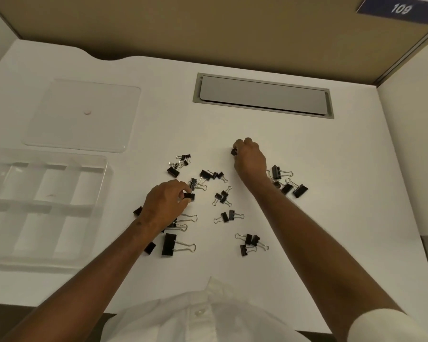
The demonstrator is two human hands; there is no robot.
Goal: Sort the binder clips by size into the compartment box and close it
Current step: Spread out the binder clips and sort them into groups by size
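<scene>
Left hand (164, 203) pinching a clip (189, 196); right hand (250, 156) closed on another clip (234, 151). More clips (224, 197) scattered between hands. Open box (47, 206) left of left hand, lid (84, 114) beyond.

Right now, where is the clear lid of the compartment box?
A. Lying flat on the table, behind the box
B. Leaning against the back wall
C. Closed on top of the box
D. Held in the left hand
A: the clear lid lies flat on the table, just beyond the open compartment box, while both hands are busy with clips.
</scene>
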